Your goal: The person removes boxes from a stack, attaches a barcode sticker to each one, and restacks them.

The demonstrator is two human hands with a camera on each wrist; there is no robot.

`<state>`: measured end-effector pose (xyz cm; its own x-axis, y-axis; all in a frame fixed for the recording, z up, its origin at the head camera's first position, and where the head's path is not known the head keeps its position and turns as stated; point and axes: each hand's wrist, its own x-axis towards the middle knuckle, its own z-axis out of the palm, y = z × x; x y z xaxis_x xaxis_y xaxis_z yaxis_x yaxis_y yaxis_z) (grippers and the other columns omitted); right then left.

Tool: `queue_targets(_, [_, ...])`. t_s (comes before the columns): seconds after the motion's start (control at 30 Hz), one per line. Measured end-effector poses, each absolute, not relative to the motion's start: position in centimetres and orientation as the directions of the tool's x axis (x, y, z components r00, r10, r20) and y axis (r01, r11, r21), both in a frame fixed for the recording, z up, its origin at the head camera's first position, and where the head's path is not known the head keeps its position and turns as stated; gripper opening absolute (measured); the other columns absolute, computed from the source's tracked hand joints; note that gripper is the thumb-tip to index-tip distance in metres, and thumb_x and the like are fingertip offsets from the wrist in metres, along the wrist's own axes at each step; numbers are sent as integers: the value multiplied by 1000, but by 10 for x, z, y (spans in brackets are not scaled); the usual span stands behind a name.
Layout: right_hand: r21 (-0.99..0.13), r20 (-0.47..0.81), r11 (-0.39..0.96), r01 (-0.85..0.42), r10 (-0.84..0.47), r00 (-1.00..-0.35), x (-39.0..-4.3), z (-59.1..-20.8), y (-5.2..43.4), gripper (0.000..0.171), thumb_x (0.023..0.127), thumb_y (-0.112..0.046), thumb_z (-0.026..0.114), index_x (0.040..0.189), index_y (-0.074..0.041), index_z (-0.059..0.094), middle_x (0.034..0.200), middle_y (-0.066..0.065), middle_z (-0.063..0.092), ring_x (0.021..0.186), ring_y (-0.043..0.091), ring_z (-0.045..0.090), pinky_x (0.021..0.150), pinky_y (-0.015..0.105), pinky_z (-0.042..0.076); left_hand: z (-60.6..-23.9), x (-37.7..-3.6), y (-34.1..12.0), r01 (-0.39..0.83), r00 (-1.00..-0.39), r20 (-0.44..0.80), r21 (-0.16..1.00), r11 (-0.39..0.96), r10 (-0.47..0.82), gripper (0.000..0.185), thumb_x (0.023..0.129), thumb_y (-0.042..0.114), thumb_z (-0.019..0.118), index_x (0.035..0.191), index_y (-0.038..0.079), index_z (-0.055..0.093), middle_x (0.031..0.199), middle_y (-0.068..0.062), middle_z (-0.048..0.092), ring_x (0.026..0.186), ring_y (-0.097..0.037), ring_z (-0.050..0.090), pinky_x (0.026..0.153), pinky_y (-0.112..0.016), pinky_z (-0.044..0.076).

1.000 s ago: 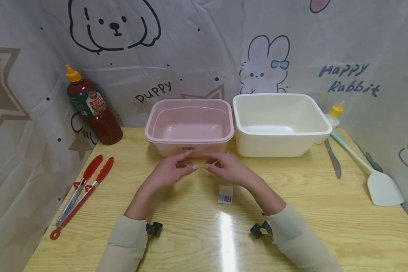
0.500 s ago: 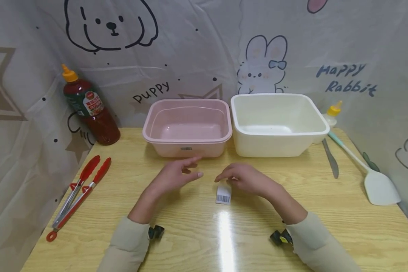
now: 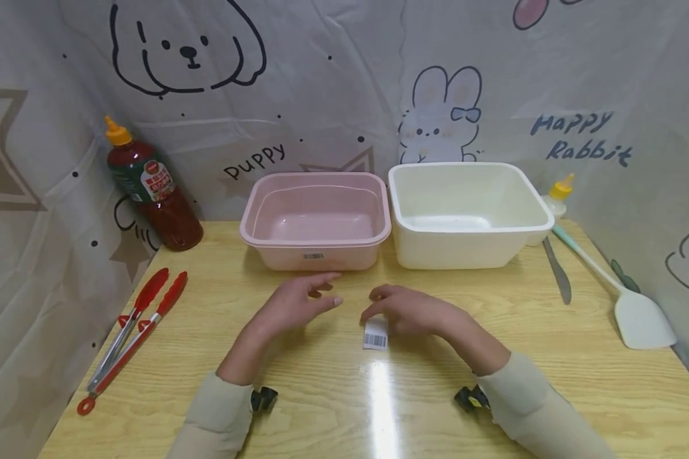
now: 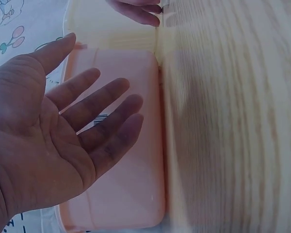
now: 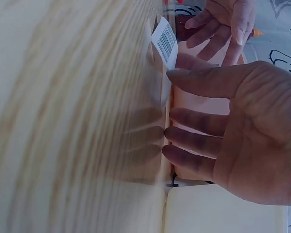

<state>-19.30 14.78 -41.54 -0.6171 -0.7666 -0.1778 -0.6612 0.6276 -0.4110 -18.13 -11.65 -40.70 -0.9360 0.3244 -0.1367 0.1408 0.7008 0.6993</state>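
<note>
Shifted back from the pink bin (image 3: 347, 256), the right hand (image 3: 416, 310) is at the barcode tag (image 3: 376, 340) on the table (image 3: 310, 414), whether pinching I cannot tell, the left hand (image 3: 289, 306) loosely spread, "Puppy" and "Happy Rabbit" lettering the cloth (image 3: 327, 95) behind.

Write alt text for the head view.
The right hand is at a barcoded tag on a table; the left hand is open before a pink bin. A white bin stands beside it; tongs and a red bottle are at left, a knife and spatula at right.
</note>
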Motion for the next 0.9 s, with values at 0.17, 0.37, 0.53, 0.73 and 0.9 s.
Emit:
queue_targets(0.17, [-424, -191, 655, -626, -740, -645, -193, -416, 146, 43, 84, -3, 71, 120, -25, 73, 148, 19, 53, 137, 38, 49, 111, 56, 44, -406, -182, -116, 155, -935, -126, 698, 699, 332, 52, 96, 44, 68, 144, 27, 59, 135, -5, 67, 120, -28, 65, 101, -51, 53])
queue_targets(0.37, [-410, -210, 645, -645, -755, -621, -193, -416, 143, 48, 85, 3, 67, 121, -28, 73, 151, 19, 50, 141, 39, 45, 112, 58, 43, -408, -182, -116, 144, -933, -140, 699, 701, 331, 51, 96, 43, 68, 143, 24, 60, 130, -6, 70, 118, -26, 66, 100, -49, 53])
queue_targets(0.53, [-389, -220, 651, -652, -753, -621, -192, -416, 144, 47, 81, 7, 68, 113, -26, 74, 152, 18, 49, 142, 41, 44, 114, 58, 41, -410, -182, -116, 138, -931, -147, 706, 695, 334, 49, 97, 42, 67, 141, 24, 61, 130, -5, 70, 117, -25, 66, 100, -48, 53])
queue_targets(0.73, [-351, -129, 635, -688, -761, -636, -194, -420, 146, 28, 83, 1, 67, 102, -18, 74, 136, 13, 62, 129, 33, 57, 108, 49, 48, -410, -183, -116, 182, -925, -113, 707, 684, 364, 49, 97, 43, 67, 140, 21, 62, 129, -6, 71, 115, -24, 67, 99, -46, 54])
queue_targets(0.9, [-393, -51, 636, -665, -736, -675, -199, -425, 151, 11, 91, -15, 68, 100, -17, 75, 116, 3, 71, 112, 22, 66, 99, 41, 54, -411, -182, -116, 195, -918, -103, 723, 662, 382, 49, 97, 41, 67, 140, 19, 62, 129, -7, 71, 114, -25, 68, 100, -46, 54])
